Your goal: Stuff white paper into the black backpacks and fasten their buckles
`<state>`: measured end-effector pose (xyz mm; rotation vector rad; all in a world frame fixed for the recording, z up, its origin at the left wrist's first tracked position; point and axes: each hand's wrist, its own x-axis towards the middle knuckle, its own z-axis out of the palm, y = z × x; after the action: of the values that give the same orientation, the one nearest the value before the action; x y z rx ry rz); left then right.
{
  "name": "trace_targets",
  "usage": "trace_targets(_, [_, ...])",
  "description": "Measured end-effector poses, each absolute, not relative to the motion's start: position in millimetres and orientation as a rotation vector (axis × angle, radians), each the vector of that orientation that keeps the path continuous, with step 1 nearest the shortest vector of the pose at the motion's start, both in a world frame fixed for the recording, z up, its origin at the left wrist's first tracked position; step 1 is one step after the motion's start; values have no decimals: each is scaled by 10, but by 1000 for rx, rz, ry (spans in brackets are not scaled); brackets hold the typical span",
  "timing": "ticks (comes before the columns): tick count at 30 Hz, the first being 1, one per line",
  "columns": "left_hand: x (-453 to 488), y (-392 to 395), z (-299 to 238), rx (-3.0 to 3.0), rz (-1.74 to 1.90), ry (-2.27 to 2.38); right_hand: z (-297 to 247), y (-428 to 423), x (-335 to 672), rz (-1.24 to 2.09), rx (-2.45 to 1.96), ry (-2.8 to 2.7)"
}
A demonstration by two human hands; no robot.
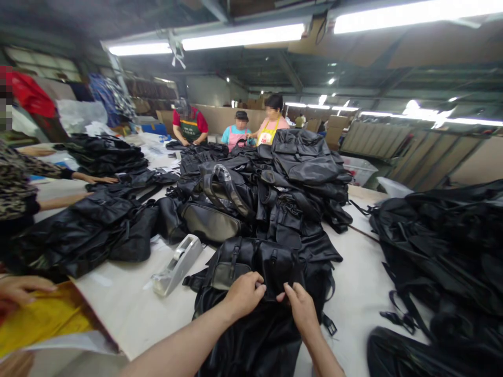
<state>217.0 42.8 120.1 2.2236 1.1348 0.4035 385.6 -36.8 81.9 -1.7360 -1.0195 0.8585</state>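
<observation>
A black backpack [251, 335] with buckled front pockets lies before me on the white table. My left hand [245, 294] is on its front by the left pocket, fingers curled in and thumb against them. Just to the right, my right hand [301, 305] pinches the lower edge of the right pocket [280, 269] between thumb and fingers. What the left fingers hold, if anything, is hidden. Straps and a buckle [329, 324] stick out at the bag's right side. Left of the bag stands a grey tape dispenser [178, 267].
A heap of black backpacks [302, 162] rises beyond my bag, and another pile [451, 251] lies to the right. At left, a person's hand [98, 178] rests on bags; nearer, another hand [23, 290] touches yellow material [47, 317]. Several co-workers stand at the back.
</observation>
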Motion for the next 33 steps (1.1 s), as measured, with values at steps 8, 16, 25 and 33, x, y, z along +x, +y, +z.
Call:
trace_targets(8, [2623,825,1090,2044,512,1251,433,-65,3791,1110,-1698,-1058])
trace_targets(16, [2887,1094,971,1626,357,1314,369,42,3806,1078,-1661,-1011])
trace_targets(25, [2827,1193,1056,1292,252,1202,476,92,3819,991,-1559,-1091])
trace_targets(33, [2839,1114,1082,1403,587,1187,664,331,3880,871,-1606,-1100])
